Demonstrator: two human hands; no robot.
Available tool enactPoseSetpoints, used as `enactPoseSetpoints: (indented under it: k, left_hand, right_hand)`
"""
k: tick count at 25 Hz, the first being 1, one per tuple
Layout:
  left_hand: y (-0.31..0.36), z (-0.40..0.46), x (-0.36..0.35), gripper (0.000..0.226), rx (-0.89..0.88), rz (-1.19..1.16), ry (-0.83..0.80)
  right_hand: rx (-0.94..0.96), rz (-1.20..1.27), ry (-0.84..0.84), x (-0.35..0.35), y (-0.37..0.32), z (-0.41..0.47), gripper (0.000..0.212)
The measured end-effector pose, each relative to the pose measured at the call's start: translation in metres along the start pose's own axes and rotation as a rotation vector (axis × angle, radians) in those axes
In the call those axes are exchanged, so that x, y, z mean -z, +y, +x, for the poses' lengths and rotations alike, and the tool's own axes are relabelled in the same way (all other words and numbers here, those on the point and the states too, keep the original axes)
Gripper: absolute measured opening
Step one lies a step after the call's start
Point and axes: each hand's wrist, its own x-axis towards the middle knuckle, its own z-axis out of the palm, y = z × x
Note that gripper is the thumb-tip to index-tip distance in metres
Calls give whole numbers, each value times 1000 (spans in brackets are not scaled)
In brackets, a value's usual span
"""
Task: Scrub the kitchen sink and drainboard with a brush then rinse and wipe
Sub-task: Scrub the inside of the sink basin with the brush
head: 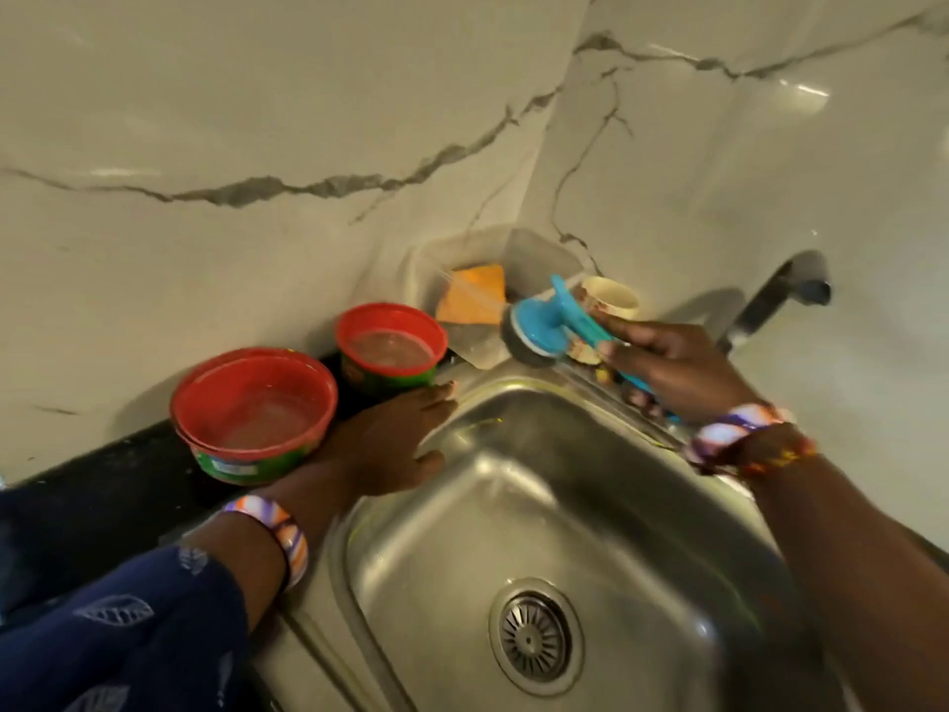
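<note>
A stainless steel sink [513, 516] fills the lower middle, with a round drain strainer [535, 637] in its basin. My right hand [672, 367] grips the handle of a blue scrub brush [544, 321]. The brush's round head is held over the sink's far rim, bristles facing down and left. My left hand [390, 439] rests flat, fingers straight, on the sink's left rim beside the red tubs.
Two red-lidded tubs [254, 413] [391, 346] stand on the dark counter at left. A clear plastic container [488, 269] with an orange sponge [475, 295] sits in the corner. A small cream cup [611, 298] and the tap [770, 300] are at the back right.
</note>
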Motion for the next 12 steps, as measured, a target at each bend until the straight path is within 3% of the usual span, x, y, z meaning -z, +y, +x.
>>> enactPoseSetpoints:
  k: [3, 6, 8, 12]
  left_hand:
    - [-2, 3, -5, 69, -13, -51, -45]
    - [-3, 4, -8, 76, 53, -132, -15]
    - [-2, 7, -8, 75, 40, -125, 10]
    - [0, 7, -8, 73, 1, -96, 69]
  right_hand:
    - [-146, -365, -75, 52, 46, -59, 45]
    - [-335, -998, -191, 65, 107, -110, 42]
    - [-355, -1360, -264, 54, 135, -130, 38]
    - [-411, -1398, -315, 2, 173, -122, 31]
